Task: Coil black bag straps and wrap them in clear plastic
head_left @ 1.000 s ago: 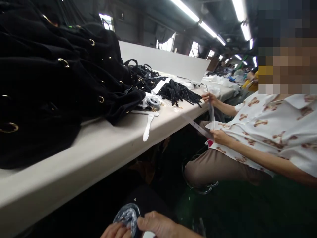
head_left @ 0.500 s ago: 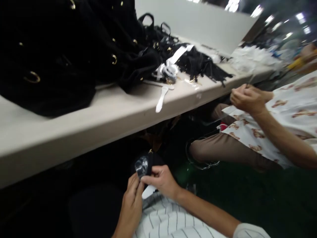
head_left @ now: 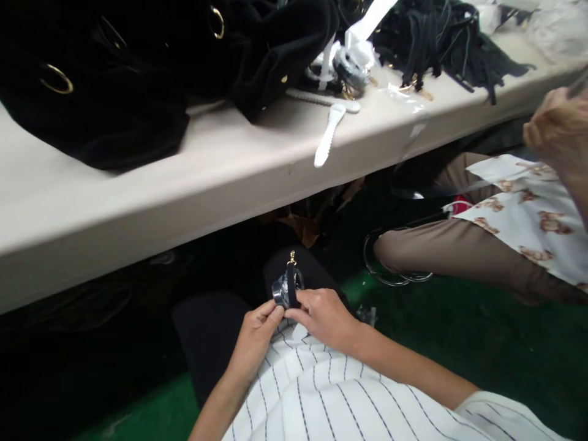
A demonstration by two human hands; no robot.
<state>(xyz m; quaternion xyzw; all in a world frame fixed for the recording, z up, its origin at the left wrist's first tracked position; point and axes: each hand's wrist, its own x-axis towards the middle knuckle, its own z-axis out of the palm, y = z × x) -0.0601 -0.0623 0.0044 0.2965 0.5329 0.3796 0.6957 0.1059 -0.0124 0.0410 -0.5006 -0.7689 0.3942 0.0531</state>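
Over my lap, my left hand [head_left: 255, 335] and my right hand [head_left: 324, 318] are both pinched on a small black strap piece wrapped in clear plastic [head_left: 287, 288]. A small gold clasp [head_left: 291, 256] sticks up from its top. My fingers are closed round its lower part, left from the left, right from the right. I wear a white striped shirt [head_left: 331, 398] and dark trousers. The piece is held below the edge of the beige table [head_left: 184, 184].
Black bags with gold rings [head_left: 114, 67] are piled on the table's left. White plastic strips [head_left: 328, 125], a wrapped bundle [head_left: 351, 61] and black straps [head_left: 441, 37] lie further right. A person in a patterned shirt [head_left: 528, 214] sits at right, one hand [head_left: 558, 131] raised. The floor is green.
The view has tilted down toward my lap. My hands have lifted the wrapped strap piece a little and keep hold of it. The neighbour's hand has risen toward the right edge.
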